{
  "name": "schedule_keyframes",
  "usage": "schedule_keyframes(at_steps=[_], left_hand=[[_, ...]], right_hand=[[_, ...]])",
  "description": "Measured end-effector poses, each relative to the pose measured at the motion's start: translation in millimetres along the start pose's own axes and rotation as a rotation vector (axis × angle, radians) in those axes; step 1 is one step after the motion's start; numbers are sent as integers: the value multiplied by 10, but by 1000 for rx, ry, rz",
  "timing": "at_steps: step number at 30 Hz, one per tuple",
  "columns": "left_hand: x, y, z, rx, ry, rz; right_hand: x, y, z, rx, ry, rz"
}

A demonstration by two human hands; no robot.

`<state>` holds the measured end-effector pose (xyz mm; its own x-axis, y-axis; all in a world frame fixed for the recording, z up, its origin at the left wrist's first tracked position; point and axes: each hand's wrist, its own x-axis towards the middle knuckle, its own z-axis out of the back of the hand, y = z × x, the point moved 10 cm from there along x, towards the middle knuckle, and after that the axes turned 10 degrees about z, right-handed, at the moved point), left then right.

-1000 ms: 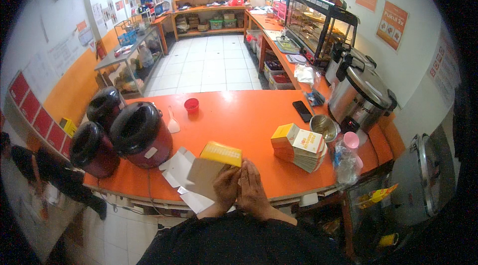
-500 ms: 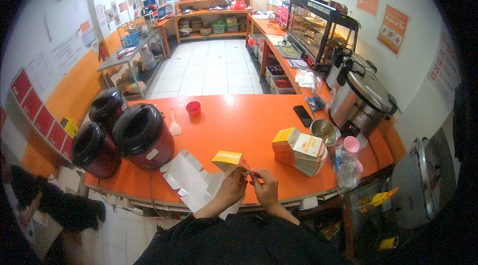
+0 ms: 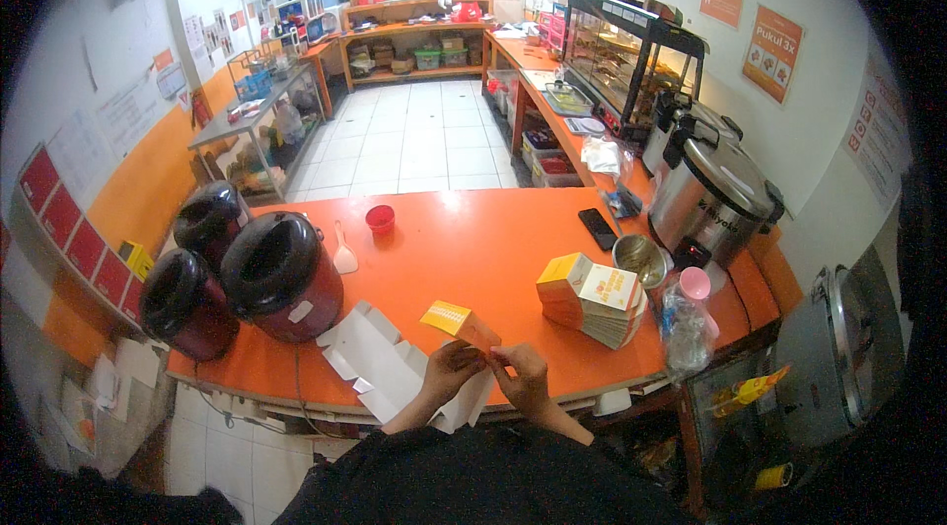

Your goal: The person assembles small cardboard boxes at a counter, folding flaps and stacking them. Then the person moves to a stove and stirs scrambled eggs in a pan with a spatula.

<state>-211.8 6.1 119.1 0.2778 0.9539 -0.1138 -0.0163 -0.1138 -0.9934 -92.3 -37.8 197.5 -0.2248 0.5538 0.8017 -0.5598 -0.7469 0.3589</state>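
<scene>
A small yellow-and-orange cardboard box [image 3: 464,321], partly folded, is held over the near edge of the orange counter [image 3: 444,239]. My left hand [image 3: 452,372] is closed on its lower left side. My right hand [image 3: 521,377] pinches its lower right corner, with the fingertips of both hands close together. White unfolded cardboard blanks [image 3: 367,352] lie under and to the left of my left hand. Right of my hands is a stack of flat yellow-and-white printed cartons [image 3: 597,300]. My fingers partly hide the held box's lower edge.
Three dark red drums with black lids [image 3: 281,273] crowd the left end. A red cup [image 3: 380,220] and white rice paddle [image 3: 343,251] lie beyond. On the right are a phone [image 3: 597,228], metal pot [image 3: 641,259], pink cup [image 3: 694,283], plastic bag [image 3: 688,337] and large rice cooker [image 3: 712,194].
The held box has turned, and its orange side panel now shows more. Both hands have shifted slightly, staying together on it. The person at the lower left has mostly gone from view.
</scene>
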Motion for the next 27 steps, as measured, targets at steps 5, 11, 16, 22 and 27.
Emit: schedule_keyframes(at_steps=[5, 11, 16, 22, 27], left_hand=[[14, -7, 17, -32, -32, -20], [12, -10, 239, -157, -226, -199], [-28, -167, 42, -296, -207, -282], [-19, -60, -146, -450, 6, -374], [-30, -339, -362, -217, 193, -213]], right_hand=[[-10, 4, -24, 38, 3, -23], [82, -52, -141, 273, 24, -248], [-86, -103, -48, 190, -105, -202], [-11, 59, -93, 193, -81, -145], [-727, -661, -489, 593, 25, -603]])
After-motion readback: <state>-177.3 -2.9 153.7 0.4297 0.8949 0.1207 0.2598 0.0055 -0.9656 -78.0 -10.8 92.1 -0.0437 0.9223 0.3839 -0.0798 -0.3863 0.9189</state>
